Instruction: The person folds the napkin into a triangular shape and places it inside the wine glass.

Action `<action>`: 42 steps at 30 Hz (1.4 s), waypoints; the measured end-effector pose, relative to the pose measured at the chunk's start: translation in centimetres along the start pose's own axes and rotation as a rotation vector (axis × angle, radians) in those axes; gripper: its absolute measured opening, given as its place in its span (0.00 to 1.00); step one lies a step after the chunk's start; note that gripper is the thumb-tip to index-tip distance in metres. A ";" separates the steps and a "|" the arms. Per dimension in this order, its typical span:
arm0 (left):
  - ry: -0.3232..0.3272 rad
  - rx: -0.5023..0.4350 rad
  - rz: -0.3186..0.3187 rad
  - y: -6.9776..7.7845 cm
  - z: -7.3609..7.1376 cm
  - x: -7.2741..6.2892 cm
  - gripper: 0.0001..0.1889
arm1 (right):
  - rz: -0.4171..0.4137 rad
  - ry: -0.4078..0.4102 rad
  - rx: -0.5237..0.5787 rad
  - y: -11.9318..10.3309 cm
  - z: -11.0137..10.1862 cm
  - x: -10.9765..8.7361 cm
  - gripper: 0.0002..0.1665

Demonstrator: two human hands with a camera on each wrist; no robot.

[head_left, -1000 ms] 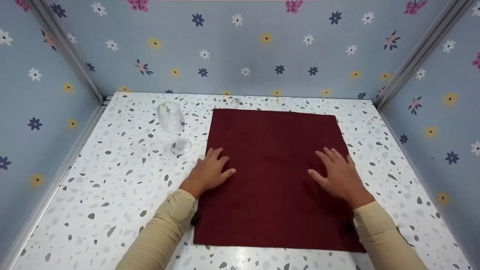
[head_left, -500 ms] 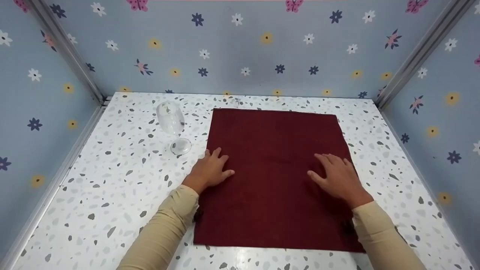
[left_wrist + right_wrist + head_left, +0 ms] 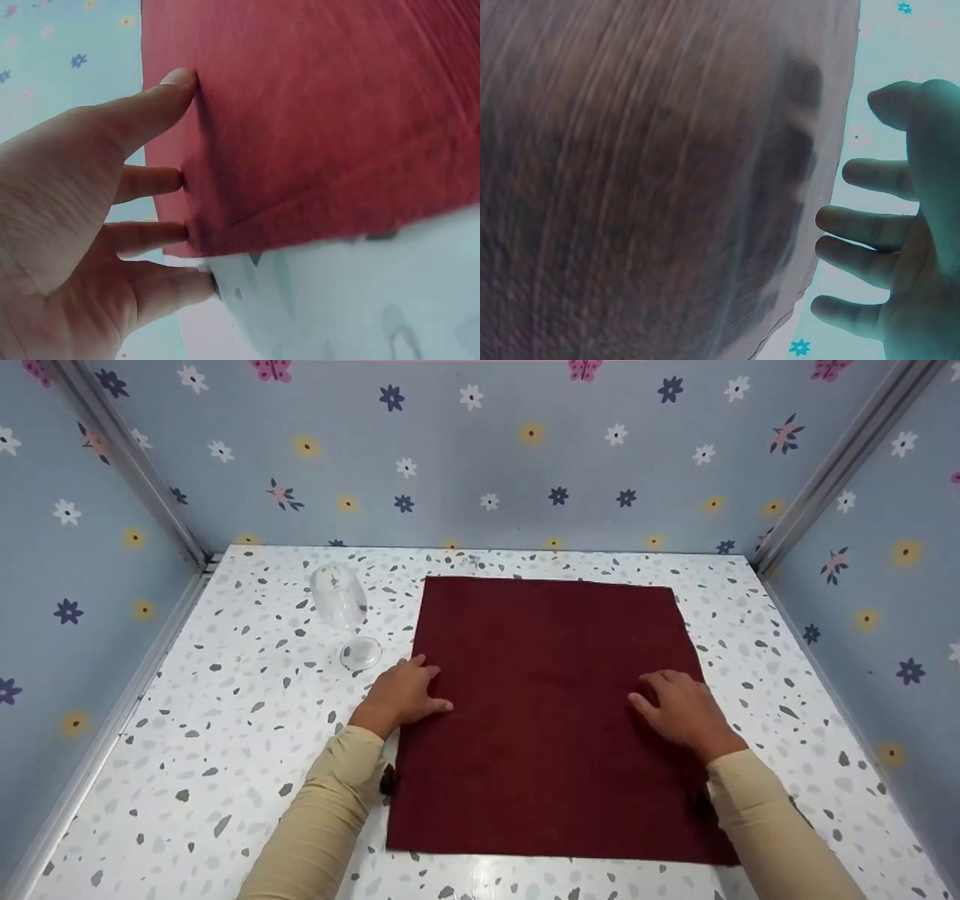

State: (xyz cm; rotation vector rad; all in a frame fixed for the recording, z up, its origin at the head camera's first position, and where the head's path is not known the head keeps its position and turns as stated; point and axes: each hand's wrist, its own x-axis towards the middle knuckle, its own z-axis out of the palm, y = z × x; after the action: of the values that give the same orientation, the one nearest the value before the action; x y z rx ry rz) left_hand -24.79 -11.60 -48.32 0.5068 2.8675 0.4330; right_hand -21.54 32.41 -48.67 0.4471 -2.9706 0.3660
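Note:
A dark red square cloth (image 3: 540, 735) lies spread flat on the speckled table. At its left edge, my left hand (image 3: 401, 694) touches the cloth with spread fingertips; one finger reaches past the edge onto the white surface in the left wrist view. My right hand (image 3: 684, 712) is over the cloth's right side, fingers relaxed and slightly bent. In the right wrist view its fingers (image 3: 866, 227) look apart from the cloth, which shows their shadows. Neither hand holds anything. A clear stemmed glass (image 3: 339, 598) is on the table, left of the cloth.
The white table (image 3: 225, 720) with grey specks is walled at the back and both sides by blue flowered panels (image 3: 480, 457). Metal strips run along the corners. A small dark object (image 3: 388, 780) shows by the left wrist at the cloth's edge.
My left hand has shifted slightly left, toward the cloth's edge. My right hand has drawn a little to the right, its fingers more bent. The cloth and glass stay in place.

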 end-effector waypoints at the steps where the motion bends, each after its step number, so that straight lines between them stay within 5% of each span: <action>1: 0.003 -0.007 -0.003 -0.2 0.0 -0.1 0.39 | 0.002 -0.005 -0.003 0.1 0.1 0.1 0.25; 10: 0.002 -0.073 -0.053 -0.6 0.1 -0.4 0.40 | 0.067 -0.055 0.079 1.4 0.1 1.2 0.24; 23: -0.011 0.022 -0.020 0.0 -0.2 0.1 0.42 | 0.248 0.100 0.286 4.2 -0.3 3.3 0.17; 42: 0.041 0.017 -0.013 -0.3 -0.2 0.0 0.42 | 0.223 0.164 0.169 5.4 0.1 4.2 0.17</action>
State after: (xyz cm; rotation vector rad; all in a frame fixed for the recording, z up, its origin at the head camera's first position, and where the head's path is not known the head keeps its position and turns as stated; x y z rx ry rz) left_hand -24.93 -11.86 -48.25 0.4867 2.9143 0.4224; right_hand -27.17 36.22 -49.30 0.0934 -2.8449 0.6463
